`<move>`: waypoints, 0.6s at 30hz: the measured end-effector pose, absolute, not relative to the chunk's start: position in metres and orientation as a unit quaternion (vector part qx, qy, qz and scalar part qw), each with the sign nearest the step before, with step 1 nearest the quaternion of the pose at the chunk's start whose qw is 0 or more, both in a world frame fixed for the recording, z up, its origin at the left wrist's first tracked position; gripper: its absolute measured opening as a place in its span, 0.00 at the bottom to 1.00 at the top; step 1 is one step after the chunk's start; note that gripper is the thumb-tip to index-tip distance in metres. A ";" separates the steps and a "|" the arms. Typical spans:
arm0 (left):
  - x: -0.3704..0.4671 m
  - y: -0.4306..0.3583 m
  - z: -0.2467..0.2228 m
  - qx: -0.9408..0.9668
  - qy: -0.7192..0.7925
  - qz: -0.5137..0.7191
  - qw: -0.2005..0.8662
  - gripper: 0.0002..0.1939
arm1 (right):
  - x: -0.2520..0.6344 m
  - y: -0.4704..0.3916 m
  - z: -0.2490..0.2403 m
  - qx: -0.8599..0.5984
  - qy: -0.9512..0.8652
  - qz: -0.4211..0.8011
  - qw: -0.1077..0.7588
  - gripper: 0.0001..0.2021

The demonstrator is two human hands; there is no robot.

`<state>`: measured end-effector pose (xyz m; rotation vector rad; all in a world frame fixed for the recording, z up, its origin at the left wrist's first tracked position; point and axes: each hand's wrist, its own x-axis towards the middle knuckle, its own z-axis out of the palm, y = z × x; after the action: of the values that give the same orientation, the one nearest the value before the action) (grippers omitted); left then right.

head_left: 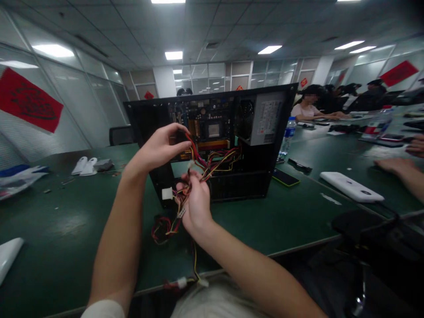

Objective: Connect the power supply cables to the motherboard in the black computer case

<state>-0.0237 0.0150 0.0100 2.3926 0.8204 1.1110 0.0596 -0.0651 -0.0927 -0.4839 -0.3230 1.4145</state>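
An open black computer case (251, 179) stands upright on the green table (66, 229), its motherboard (205, 123) and power supply (265, 119) exposed. A bundle of red, yellow and black power cables (215, 161) runs out of it toward me. My left hand (162, 145) pinches a red wire of that bundle in front of the motherboard. My right hand (195, 198) is closed around the lower part of the bundle, with white connectors (166, 193) dangling beside it. More cable loops (162, 229) hang down onto the table and over its edge.
A phone (285, 177) and a water bottle (287, 137) sit right of the case. A white flat device (351, 186) lies further right, near another person's hands (397, 168). White parts (86, 166) lie at the left. People sit at the far right table.
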 end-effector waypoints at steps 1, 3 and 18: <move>-0.023 0.013 0.011 0.845 0.290 0.410 0.182 0.20 | 0.064 -0.062 -0.080 -0.205 -0.170 0.641 0.720 0.07; -0.020 0.012 0.014 0.825 0.300 0.451 0.161 0.17 | 0.074 -0.053 -0.057 -0.189 -0.203 0.654 0.704 0.06; -0.013 0.053 -0.022 0.874 0.346 0.338 0.048 0.24 | 0.173 -0.030 -0.167 -0.342 -0.758 0.209 0.515 0.11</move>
<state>-0.0130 0.0526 -0.0218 2.6654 1.0551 1.0292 0.1732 -0.0300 -0.1672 -0.8209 -1.8208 0.5009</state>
